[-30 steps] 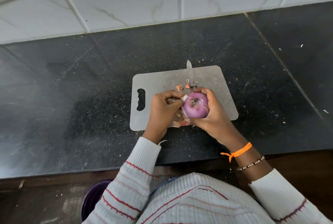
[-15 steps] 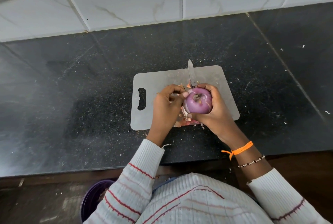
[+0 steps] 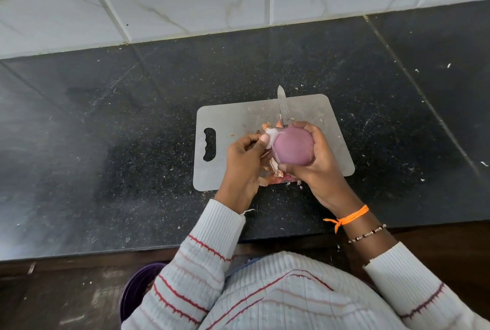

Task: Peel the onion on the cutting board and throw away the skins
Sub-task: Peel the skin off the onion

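A purple onion (image 3: 293, 148) is held above the grey cutting board (image 3: 233, 122), cupped from the right and below by my right hand (image 3: 316, 162). My left hand (image 3: 245, 159) pinches a pale strip of skin (image 3: 271, 136) that still hangs from the onion's upper left side. Loose brown and pink skins (image 3: 275, 177) lie on the board under my hands, near its front edge. More small scraps (image 3: 266, 126) sit behind the onion.
A knife (image 3: 282, 105) lies on the board behind the onion, its blade pointing toward the tiled wall. A dark purple bin (image 3: 135, 290) stands on the floor below the black counter's front edge, left of my body. Small peel flecks dot the counter.
The onion has been turned in my right hand, so its cut end no longer faces me. My left hand has pulled a strip of skin away from the onion's left side.
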Demonstrator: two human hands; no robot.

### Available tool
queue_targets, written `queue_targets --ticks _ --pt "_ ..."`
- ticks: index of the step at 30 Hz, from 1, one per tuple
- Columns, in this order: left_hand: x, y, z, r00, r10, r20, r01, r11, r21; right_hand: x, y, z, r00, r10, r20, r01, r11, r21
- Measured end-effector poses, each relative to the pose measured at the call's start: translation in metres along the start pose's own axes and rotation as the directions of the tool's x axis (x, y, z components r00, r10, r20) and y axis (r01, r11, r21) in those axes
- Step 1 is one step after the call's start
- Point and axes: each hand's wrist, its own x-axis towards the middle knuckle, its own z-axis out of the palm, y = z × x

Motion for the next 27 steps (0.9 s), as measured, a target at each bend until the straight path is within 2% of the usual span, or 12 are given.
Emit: queue_targets --ticks 5,8,9,11,13,14,17,19,21,27 --pt "0.001 0.005 0.000 0.985 -0.172 0.018 0.170 0.950 -0.261 0.002 0.007 0.004 0.999 -0.023 -0.034 0.028 0.989 0.147" --pt "0.006 0.007 -0.010 0.969 -0.245 0.033 0.221 0.797 -0.562 0.008 0.001 0.001 0.992 0.071 -0.101 -0.019 0.896 0.443" --pt "0.008 0.007 -0.013 0.973 -0.229 0.030 0.203 0.787 -0.582 0.010 -0.001 -0.002 0.984 0.095 -0.148 -0.011 0.874 0.486" --pt "0.008 0.006 -0.013 0.990 -0.144 0.002 0.133 0.905 -0.403 0.012 -0.003 -0.007 0.965 0.115 -0.236 0.016 0.871 0.490" --pt "0.008 0.004 -0.007 1.000 -0.008 -0.030 0.005 0.995 -0.101 0.011 -0.003 -0.007 0.956 0.114 -0.269 0.018 0.897 0.443" --pt "0.009 0.004 -0.005 0.998 0.052 -0.026 -0.052 0.999 0.018 0.010 -0.002 -0.006 0.958 0.107 -0.266 0.009 0.916 0.402" --pt "0.012 0.005 -0.001 0.986 0.161 0.043 -0.167 0.960 0.223 0.007 0.001 -0.003 0.965 0.107 -0.240 -0.030 0.953 0.301" --pt "0.014 0.004 -0.001 0.974 0.173 0.145 -0.211 0.926 0.312 0.007 0.000 -0.002 0.970 0.121 -0.212 -0.056 0.956 0.289" --pt "0.013 0.005 -0.001 0.966 0.118 0.230 -0.194 0.920 0.339 0.007 -0.002 -0.002 0.973 0.134 -0.190 -0.077 0.956 0.282" --pt "0.016 0.009 -0.011 0.948 0.127 0.291 -0.257 0.844 0.471 0.004 -0.005 -0.003 0.985 0.135 -0.112 -0.116 0.980 0.159"
